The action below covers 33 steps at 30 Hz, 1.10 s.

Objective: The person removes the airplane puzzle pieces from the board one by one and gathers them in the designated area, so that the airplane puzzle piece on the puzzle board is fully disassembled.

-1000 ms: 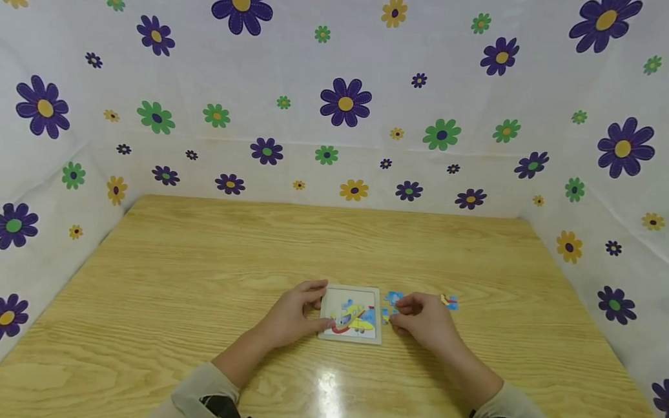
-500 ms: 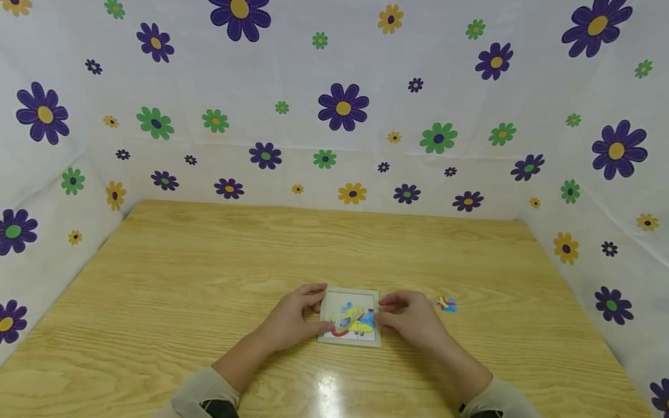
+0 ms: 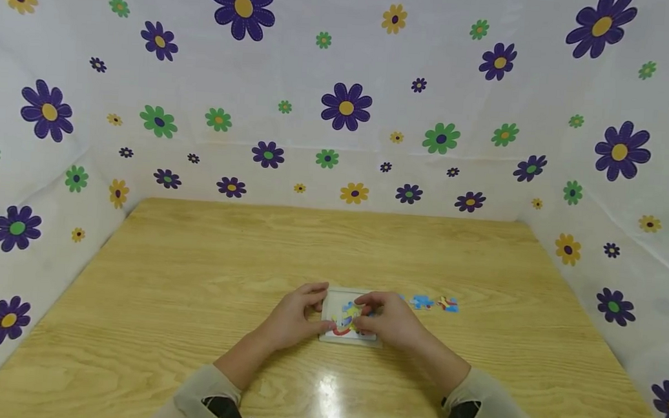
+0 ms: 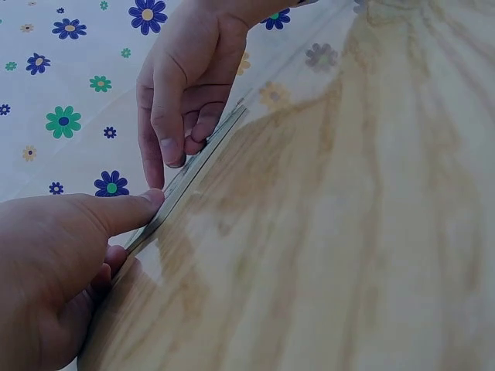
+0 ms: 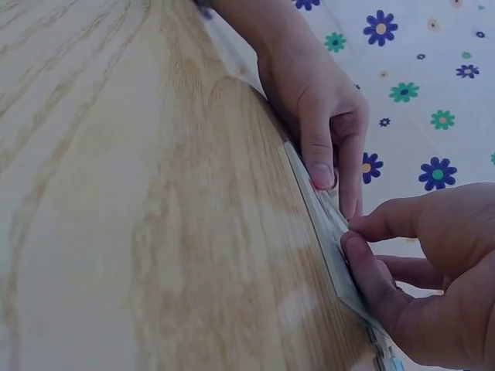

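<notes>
A square jigsaw tray (image 3: 337, 295) lies flat on the table with a partly assembled airplane picture (image 3: 343, 323) in its lower part. My left hand (image 3: 289, 316) grips the tray's left side, thumb over the near left corner and fingers along the edge. Over the tray's right half, my right hand (image 3: 393, 320) pinches a small yellow puzzle piece (image 3: 358, 312) between thumb and fingertips, which mostly hide it. From the right wrist view, the thumb and index finger (image 5: 379, 224) meet close over the tray (image 5: 317, 212).
To the right of the tray lie a blue puzzle piece (image 3: 422, 302) and a red, yellow and blue piece (image 3: 448, 304). The edge of another blue piece (image 3: 402, 298) peeks out behind the right hand. A flowered cloth (image 3: 298, 57) encloses the wooden table (image 3: 221, 246) at back and sides.
My right hand has moved left from the loose pieces to over the tray, carrying a piece. Blue pieces it covered now show. The left hand stays on the tray.
</notes>
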Each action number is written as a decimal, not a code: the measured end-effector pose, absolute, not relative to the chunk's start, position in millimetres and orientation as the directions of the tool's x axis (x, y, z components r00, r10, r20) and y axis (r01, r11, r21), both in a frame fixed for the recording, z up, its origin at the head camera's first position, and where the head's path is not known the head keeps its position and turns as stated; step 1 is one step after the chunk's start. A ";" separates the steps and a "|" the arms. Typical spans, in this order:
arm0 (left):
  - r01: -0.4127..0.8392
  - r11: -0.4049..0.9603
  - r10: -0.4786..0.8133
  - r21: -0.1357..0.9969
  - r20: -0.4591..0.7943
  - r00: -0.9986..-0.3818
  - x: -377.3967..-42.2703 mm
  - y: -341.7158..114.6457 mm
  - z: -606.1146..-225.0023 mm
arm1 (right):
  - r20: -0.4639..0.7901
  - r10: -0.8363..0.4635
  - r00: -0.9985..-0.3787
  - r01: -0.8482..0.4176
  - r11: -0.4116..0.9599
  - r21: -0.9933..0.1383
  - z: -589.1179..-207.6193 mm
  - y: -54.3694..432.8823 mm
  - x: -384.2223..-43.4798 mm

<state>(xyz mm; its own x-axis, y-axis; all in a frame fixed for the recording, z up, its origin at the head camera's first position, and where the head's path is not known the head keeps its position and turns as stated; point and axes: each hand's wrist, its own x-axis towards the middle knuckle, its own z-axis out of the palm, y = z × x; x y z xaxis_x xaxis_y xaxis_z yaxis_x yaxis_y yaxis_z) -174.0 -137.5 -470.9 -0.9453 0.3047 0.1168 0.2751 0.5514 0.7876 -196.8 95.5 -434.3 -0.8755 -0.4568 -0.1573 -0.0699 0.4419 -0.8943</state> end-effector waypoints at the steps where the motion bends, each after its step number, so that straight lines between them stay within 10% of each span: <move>1: 0.276 0.549 0.305 0.789 0.118 -0.945 -174.4 -137.0 -471.1 | -0.162 -0.455 -0.876 -0.076 0.462 -0.883 -434.6 95.3 -197.7; 33: 0.264 0.533 0.315 0.804 0.101 -0.944 -174.0 -136.6 -467.6 | -0.172 -0.516 -0.839 -0.095 0.451 -0.887 -430.9 93.4 -204.8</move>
<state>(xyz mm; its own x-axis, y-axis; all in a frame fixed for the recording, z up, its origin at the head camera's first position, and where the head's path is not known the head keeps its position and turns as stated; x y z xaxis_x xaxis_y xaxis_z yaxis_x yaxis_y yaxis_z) -174.0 -136.6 -467.6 -0.9438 0.3148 0.1007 0.2636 0.5330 0.8040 -204.8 93.4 -430.9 -0.8391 -0.5159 -0.1724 -0.0951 0.4512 -0.8874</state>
